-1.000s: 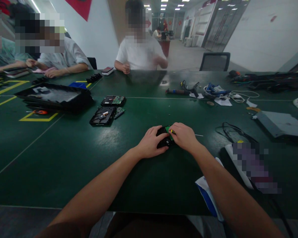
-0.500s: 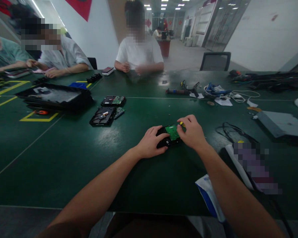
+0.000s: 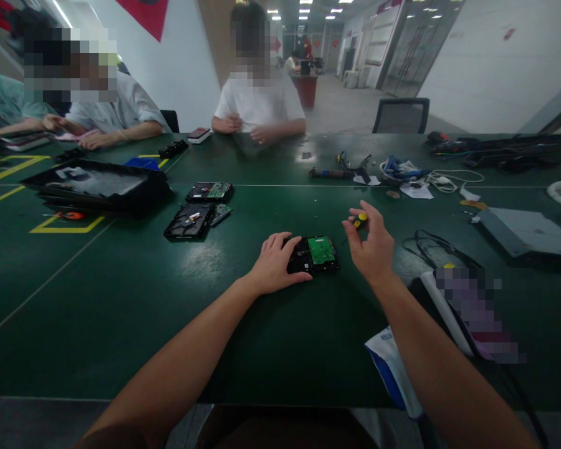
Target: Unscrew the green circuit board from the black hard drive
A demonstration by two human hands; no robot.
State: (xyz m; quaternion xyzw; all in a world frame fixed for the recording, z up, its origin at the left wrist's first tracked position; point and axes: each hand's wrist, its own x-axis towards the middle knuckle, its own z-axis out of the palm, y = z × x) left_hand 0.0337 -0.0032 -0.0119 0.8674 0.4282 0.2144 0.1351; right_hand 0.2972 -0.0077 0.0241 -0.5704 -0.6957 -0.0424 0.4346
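A black hard drive with a green circuit board facing up lies on the green table in front of me. My left hand rests on its left edge, fingers curled over the casing. My right hand is lifted just right of the drive. Its fingers pinch a small screwdriver with a yellow and black handle. The screwdriver's tip is hidden by the hand.
Two more opened drives and a black tray lie at the left. Cables and tools sit at the far right, a grey device further right. A blue and white packet lies by my right forearm. Several people sit across the table.
My right hand has lifted off the drive and moved right and up with the screwdriver, uncovering the green board. The left hand has stayed on the drive.
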